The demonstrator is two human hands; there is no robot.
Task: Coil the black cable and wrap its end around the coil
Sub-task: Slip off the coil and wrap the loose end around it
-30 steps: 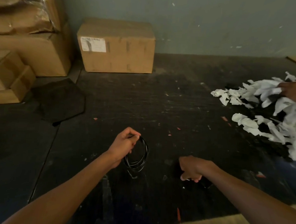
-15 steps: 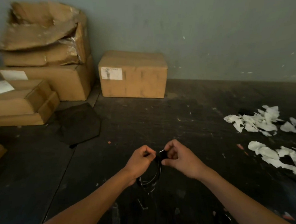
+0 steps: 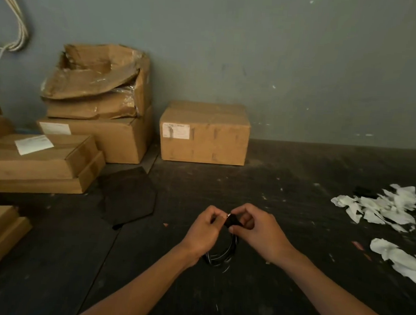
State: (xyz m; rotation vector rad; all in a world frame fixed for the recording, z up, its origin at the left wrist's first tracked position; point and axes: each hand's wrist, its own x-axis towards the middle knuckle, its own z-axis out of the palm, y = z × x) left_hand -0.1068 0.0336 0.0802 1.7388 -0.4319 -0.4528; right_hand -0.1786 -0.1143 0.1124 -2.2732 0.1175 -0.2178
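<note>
left hand [image 3: 203, 230] grip pinched on black cable [image 3: 220, 256] coil | right hand [image 3: 253, 229] grip clamped on its end

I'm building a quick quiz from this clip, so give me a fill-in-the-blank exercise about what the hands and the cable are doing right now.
1. The cable coil hangs below ____ hands.
2. The right hand pinches the cable's black ____ at the top of the coil.
3. The torn white paper scraps lie to the ____ of the hands.
4. The left hand grips the coil at its ____.

Missing words: both; end; right; top
</note>
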